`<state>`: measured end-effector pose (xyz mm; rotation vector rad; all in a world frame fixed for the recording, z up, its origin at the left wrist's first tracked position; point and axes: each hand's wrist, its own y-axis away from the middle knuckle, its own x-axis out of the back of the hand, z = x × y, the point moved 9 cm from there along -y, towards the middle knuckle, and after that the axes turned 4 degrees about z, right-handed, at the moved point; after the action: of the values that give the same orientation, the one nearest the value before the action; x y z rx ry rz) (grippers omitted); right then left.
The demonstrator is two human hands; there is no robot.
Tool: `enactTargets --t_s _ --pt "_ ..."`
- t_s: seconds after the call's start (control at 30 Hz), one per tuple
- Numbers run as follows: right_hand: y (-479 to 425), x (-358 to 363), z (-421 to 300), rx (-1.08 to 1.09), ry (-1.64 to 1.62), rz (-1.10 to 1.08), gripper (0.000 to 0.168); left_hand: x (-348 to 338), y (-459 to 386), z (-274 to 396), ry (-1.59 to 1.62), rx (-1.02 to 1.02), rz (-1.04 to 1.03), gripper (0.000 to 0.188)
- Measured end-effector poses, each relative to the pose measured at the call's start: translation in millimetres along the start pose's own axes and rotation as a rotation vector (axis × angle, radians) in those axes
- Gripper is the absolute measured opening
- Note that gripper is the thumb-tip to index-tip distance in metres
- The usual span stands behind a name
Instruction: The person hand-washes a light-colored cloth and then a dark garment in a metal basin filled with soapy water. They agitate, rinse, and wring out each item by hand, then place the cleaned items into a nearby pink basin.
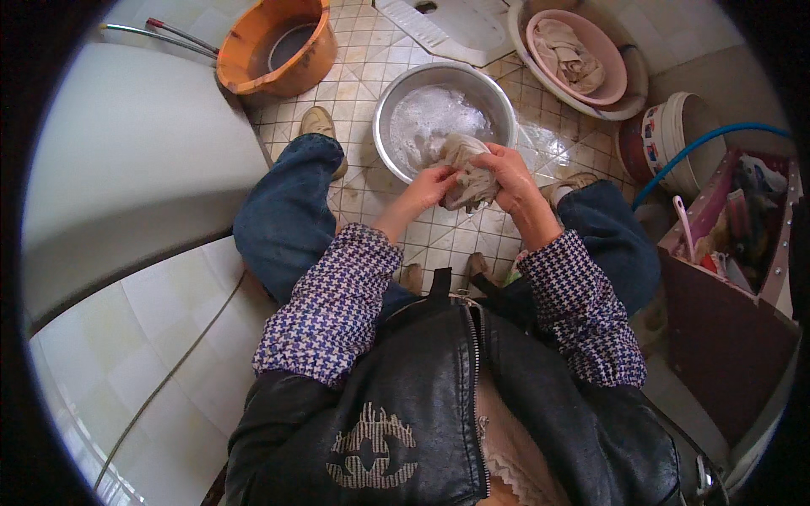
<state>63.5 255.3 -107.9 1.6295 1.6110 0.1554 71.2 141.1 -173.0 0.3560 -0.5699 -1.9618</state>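
Note:
A wet, greyish-beige cloth (471,180) is bunched between my hands at the near rim of a round metal basin (383,120). My left hand (433,187) pinches its left side. The upper right side of the cloth is in the grip of my right hand (509,172). Part of the cloth reaches over the rim into the basin, which holds foamy, sudsy water (436,114). The basin stands on the tiled floor between my feet.
An orange plastic tub (326,57) stands at the upper left, near a squat toilet (468,28). At the upper right a pink basin (617,79) with cloth sits in a larger basin. A bucket (671,136), a blue hose (702,140) and a maroon box (721,341) of items are at the right.

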Motion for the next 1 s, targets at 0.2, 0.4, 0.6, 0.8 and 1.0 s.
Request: enactTargets --t_s 0.2,0.4,0.6,0.8,1.0 --pt "1 0 -2 0.023 0.055 -0.008 0.027 5 5 35 -0.671 -0.324 0.077 0.020" --pt "10 -4 -33 0.222 0.680 0.008 0.035 85 3 50 -0.130 -0.344 0.369 0.013" --pt "-1 22 -43 0.547 1.405 0.410 0.036 91 21 167 -0.235 -0.577 0.510 0.011" --pt "-6 66 -72 0.611 1.344 0.684 0.027 128 38 206 -0.630 -0.569 0.488 0.019" --pt "-23 88 -95 0.450 0.494 0.464 0.025 122 32 192 -1.055 -0.442 0.239 0.027"
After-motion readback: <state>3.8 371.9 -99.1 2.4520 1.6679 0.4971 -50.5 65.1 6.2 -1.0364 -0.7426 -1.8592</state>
